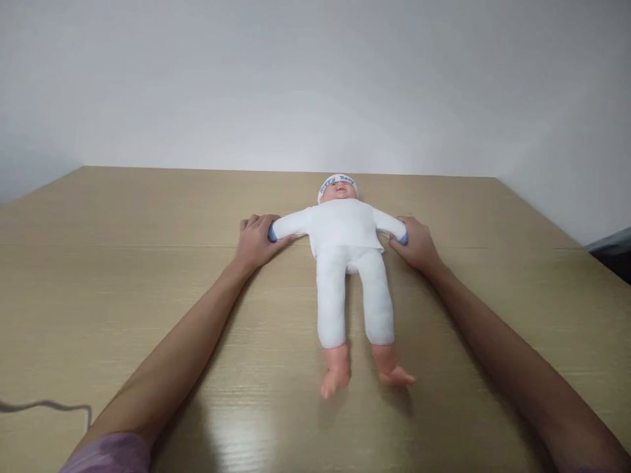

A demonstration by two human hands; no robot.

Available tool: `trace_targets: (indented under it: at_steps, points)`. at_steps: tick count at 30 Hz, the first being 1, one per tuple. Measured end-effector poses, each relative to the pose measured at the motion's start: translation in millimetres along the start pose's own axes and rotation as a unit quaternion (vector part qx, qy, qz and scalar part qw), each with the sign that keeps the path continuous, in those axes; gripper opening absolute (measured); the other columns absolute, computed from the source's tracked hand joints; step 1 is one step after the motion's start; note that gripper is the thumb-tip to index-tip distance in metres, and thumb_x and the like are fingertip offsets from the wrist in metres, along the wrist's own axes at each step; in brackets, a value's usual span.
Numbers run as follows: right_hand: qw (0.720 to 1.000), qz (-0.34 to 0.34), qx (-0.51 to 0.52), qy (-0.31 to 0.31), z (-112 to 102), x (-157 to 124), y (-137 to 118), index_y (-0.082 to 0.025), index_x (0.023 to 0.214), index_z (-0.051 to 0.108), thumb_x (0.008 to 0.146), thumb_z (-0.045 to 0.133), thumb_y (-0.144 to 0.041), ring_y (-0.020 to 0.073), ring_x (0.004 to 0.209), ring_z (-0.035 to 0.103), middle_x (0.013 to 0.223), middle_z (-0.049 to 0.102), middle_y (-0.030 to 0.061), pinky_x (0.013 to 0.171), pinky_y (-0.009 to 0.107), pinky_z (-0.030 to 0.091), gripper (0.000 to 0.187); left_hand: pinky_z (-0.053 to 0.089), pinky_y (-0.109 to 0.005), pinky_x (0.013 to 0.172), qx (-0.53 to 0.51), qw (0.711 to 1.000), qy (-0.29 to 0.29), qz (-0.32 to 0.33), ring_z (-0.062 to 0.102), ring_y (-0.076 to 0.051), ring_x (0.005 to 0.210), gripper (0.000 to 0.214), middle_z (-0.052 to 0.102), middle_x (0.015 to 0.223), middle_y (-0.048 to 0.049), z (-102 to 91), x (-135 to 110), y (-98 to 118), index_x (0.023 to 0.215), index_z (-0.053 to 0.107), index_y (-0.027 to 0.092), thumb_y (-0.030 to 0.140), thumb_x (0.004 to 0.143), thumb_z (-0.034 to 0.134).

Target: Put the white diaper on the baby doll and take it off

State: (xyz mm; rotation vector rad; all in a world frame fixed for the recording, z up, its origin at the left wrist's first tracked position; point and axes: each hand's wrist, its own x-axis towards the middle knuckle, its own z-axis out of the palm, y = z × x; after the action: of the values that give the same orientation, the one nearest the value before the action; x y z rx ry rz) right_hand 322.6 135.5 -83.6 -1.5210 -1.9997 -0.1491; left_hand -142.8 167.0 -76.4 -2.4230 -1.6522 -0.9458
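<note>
A baby doll (348, 263) in a white suit and a white cap with blue lettering lies face up on a light wooden table (148, 276), head away from me, arms spread, bare feet toward me. My left hand (257, 240) is closed around the blue cuff at the end of the doll's arm on the left. My right hand (418, 244) grips the blue cuff of the other arm in the same way. Both of my forearms stretch out over the tabletop.
A plain white wall rises behind the table's far edge. A thin grey cable (59, 407) lies at the near left. A dark object (614, 253) shows past the table's right edge.
</note>
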Motion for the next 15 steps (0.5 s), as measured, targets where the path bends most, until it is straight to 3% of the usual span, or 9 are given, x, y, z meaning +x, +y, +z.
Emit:
trace_targets:
  at_steps: [8, 15]
  points:
    - [1.0, -0.009, -0.011, -0.004, 1, -6, 6, -0.017, 0.157, 0.057, 0.108, 0.05, -0.055, 0.0395, 0.125, 0.063, 0.143, 0.069, 0.0208, 0.108, 0.054, 0.05, 0.062, 0.042, -0.053, 0.109, 0.002, 0.999, -0.027, -0.026, 0.059, -0.04, 0.128, 0.068, 0.074, 0.137, -0.0156, 1.0, -4, -2, 0.145, 0.065, 0.023, 0.074, 0.1, 0.063]
    - [0.999, 0.014, -0.035, 0.001, 4, -17, 12, -0.013, 0.167, 0.047, 0.111, 0.042, -0.048, 0.041, 0.136, 0.059, 0.154, 0.063, 0.0235, 0.115, 0.058, 0.049, 0.066, 0.045, -0.053, 0.108, 0.0, 0.998, -0.024, -0.054, 0.06, -0.041, 0.127, 0.062, 0.072, 0.137, -0.0169, -8.7, -19, 1, 0.146, 0.063, 0.021, 0.063, 0.101, 0.063]
